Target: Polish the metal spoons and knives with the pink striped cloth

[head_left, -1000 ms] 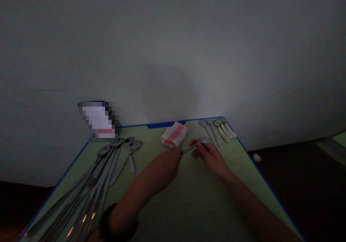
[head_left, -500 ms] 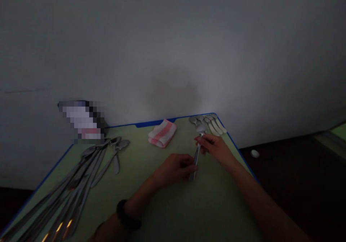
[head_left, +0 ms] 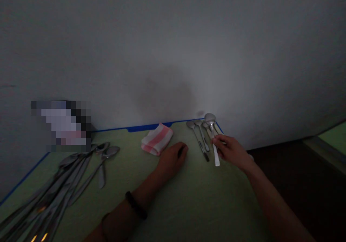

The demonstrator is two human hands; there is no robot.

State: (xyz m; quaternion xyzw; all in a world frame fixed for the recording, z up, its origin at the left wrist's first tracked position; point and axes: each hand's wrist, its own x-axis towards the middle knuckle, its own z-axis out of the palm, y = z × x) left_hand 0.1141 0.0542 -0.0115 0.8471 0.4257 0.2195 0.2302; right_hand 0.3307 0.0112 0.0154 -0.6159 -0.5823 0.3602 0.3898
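Note:
My right hand (head_left: 231,151) pinches a steel spoon (head_left: 212,130) by the handle, its bowl lifted near the table's far right corner, over a small row of spoons (head_left: 200,135) lying there. My left hand (head_left: 173,157) rests on the green table (head_left: 173,206) with fingers curled and nothing visible in them, just right of a folded red-and-white cloth (head_left: 156,139). A dark band is around the left wrist.
A pile of several long spoons and other cutlery (head_left: 59,184) lies at the left of the table. A blurred box (head_left: 63,126) stands at the back left. The wall rises right behind the blue table edge (head_left: 151,127). Dark floor lies to the right.
My left hand let go of the spoon and settled on the table near the cloth. My right hand carried the spoon to the far right corner, over the row of spoons.

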